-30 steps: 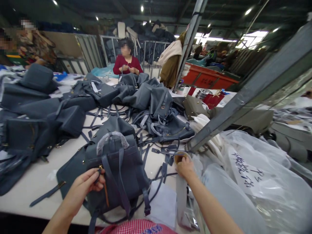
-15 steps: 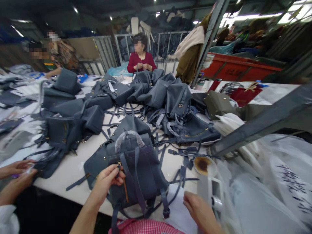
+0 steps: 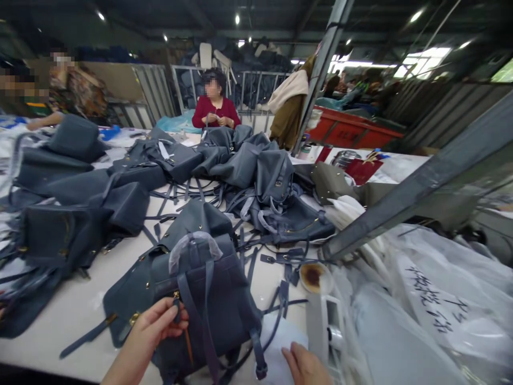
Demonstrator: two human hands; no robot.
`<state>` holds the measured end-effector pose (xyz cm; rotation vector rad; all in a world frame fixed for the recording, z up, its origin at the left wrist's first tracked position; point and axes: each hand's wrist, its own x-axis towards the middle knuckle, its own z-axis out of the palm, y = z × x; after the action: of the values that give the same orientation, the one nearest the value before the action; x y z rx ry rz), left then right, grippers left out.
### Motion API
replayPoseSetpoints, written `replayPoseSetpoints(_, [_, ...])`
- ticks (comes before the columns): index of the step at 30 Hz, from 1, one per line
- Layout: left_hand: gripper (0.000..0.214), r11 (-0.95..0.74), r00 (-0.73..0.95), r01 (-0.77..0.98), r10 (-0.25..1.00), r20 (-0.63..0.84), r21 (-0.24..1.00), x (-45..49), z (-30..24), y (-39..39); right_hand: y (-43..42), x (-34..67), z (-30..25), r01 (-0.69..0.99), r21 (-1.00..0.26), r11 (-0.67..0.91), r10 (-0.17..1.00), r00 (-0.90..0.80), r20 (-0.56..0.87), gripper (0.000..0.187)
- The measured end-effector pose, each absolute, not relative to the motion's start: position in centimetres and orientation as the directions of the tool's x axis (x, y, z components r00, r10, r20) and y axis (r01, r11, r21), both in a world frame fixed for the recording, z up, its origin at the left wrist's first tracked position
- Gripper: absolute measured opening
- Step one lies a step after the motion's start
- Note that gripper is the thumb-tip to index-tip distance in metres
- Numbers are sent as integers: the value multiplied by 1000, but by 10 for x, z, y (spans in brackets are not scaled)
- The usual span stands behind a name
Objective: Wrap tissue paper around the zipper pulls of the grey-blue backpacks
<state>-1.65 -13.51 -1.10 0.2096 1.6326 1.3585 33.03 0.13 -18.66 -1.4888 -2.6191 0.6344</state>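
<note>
Left hand [image 3: 159, 324] is pinching the dark zipper pull [image 3: 176, 311] on the navy backpack [image 3: 232, 297], which is lying at the bench's [image 3: 36, 347] near edge. Right hand [image 3: 306, 366] is reaching over the white sheet [image 3: 276, 345], same edge; can't tell if it's gripping. Brown-centred dish [image 3: 313, 276] is sitting farther in.

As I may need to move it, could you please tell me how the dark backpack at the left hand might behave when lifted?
The backpack would probably sag somewhat, since it looks soft and gently creased. Its straps, draped down over it, may swing. The plastic-wrapped handle could feel slippery.
</note>
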Motion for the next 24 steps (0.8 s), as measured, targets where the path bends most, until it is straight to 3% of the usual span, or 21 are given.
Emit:
replayPoseSetpoints(11, [55, 379, -538, -466, 596, -596, 800, -23, -15, -131, 125, 273, -147, 836, -334, 436, 847, -506, -162, 33])
replayPoseSetpoints(24, [43, 390, -577, -380, 608, -544, 839, -20, -29, -136, 175, 227, -168, 847, -74, 526, 782, -516, -348, 14])
